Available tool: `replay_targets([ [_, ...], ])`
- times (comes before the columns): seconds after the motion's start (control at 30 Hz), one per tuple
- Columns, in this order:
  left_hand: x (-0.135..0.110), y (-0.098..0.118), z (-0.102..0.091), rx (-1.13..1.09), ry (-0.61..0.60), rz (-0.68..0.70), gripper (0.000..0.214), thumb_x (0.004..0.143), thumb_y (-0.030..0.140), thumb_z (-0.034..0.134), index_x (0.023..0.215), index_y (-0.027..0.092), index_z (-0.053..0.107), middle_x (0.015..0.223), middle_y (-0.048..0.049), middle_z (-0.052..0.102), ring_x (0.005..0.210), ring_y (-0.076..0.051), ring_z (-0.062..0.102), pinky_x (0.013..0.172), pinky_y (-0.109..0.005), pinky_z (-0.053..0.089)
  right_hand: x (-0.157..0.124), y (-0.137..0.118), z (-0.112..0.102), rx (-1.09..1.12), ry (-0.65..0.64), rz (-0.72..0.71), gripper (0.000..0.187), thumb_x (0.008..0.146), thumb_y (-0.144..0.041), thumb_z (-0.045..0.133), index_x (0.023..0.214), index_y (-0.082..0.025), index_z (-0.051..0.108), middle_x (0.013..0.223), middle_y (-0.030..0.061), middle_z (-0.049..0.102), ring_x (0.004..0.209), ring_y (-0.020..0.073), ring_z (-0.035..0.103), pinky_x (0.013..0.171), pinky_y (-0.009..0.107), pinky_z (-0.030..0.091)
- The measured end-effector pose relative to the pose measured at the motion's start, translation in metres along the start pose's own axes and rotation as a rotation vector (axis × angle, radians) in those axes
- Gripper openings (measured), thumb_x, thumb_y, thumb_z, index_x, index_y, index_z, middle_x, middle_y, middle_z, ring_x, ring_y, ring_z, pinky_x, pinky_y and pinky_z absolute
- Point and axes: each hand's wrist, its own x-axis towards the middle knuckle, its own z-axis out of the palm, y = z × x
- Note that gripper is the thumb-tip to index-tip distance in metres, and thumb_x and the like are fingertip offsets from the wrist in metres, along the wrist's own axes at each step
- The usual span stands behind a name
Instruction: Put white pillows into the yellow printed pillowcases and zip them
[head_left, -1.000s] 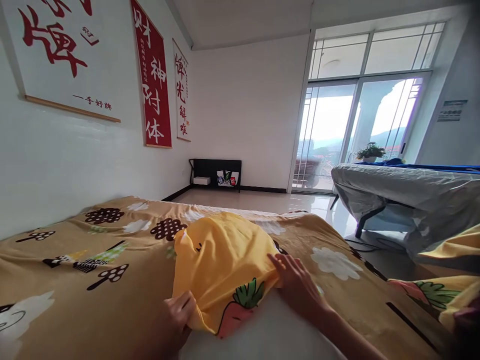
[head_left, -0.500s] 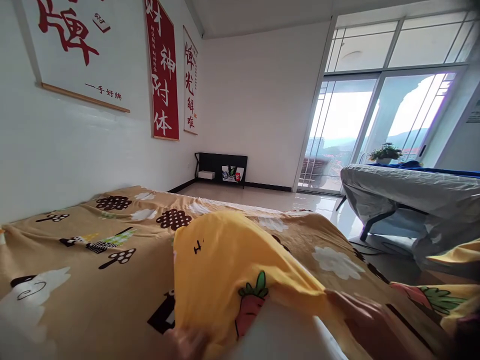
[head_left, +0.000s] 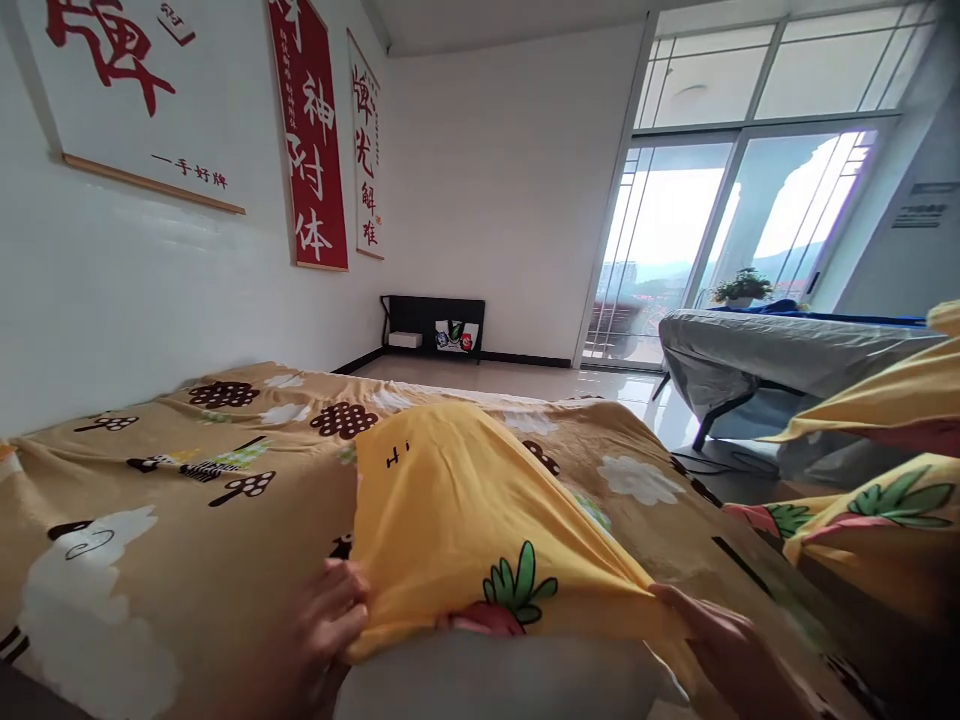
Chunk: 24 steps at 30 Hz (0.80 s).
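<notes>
A yellow pillowcase (head_left: pixel 457 510) with a strawberry print covers most of a white pillow (head_left: pixel 510 675), which lies on a bed with a tan patterned sheet (head_left: pixel 187 520). My left hand (head_left: pixel 319 635) grips the pillowcase's open edge at the lower left, fingers closed on the cloth. My right hand (head_left: pixel 724 650) pinches the same edge at the lower right and stretches it taut. The pillow's bare white end shows between my hands.
More yellow strawberry-print fabric (head_left: pixel 885 500) is bunched at the right edge. A table under a grey cover (head_left: pixel 772 355) stands by the glass balcony doors (head_left: pixel 705 240). Calligraphy scrolls (head_left: pixel 307 140) hang on the left wall. A low black shelf (head_left: pixel 433 335) stands in the far corner.
The pillowcase has been drawn further down over the pillow. My right hand slid from the middle of the pillow out to the right edge. The view shifted slightly.
</notes>
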Motion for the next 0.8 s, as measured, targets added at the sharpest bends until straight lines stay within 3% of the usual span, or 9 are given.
replay_targets([
  [0.1,-0.029,-0.002,0.020,-0.031,-0.076,0.012,0.022,0.077,-0.002,0.039,0.069,0.019,0.040,0.073,-0.0020,0.052,0.071,-0.016,0.046,0.067,-0.028,0.035,-0.018,-0.008,0.014,0.093,-0.068,-0.010,0.043,0.079,-0.012,0.038,0.100,-0.025,0.072,0.080,0.0013,0.076,0.067,0.0162,0.072,0.054,0.018,0.054],
  [0.27,-0.053,-0.006,0.040,-0.064,-0.003,-0.009,0.026,0.079,-0.003,0.041,0.065,0.019,0.038,0.063,-0.0004,0.046,0.061,-0.014,0.042,0.057,-0.027,0.029,-0.019,-0.019,0.009,0.117,-0.127,0.084,0.041,0.078,-0.015,0.039,0.101,-0.025,0.071,0.074,0.0011,0.074,0.059,0.0169,0.070,0.051,0.021,0.052],
  [0.7,-0.042,0.001,0.021,-0.090,0.068,0.001,0.025,0.082,-0.001,0.041,0.067,0.019,0.036,0.061,0.0027,0.046,0.056,-0.010,0.044,0.053,-0.021,0.030,-0.019,-0.031,0.002,0.144,-0.147,0.185,0.038,0.078,-0.021,0.038,0.096,-0.026,0.071,0.073,0.0024,0.074,0.063,0.0192,0.070,0.055,0.024,0.051],
  [0.8,-0.045,-0.001,0.021,-0.101,0.030,-0.024,0.025,0.082,-0.001,0.040,0.067,0.019,0.038,0.062,0.0026,0.048,0.057,-0.010,0.045,0.054,-0.020,0.030,-0.018,-0.031,0.001,0.166,-0.160,0.192,0.036,0.079,-0.023,0.040,0.097,-0.024,0.071,0.074,0.0034,0.074,0.061,0.0188,0.069,0.052,0.023,0.050],
])
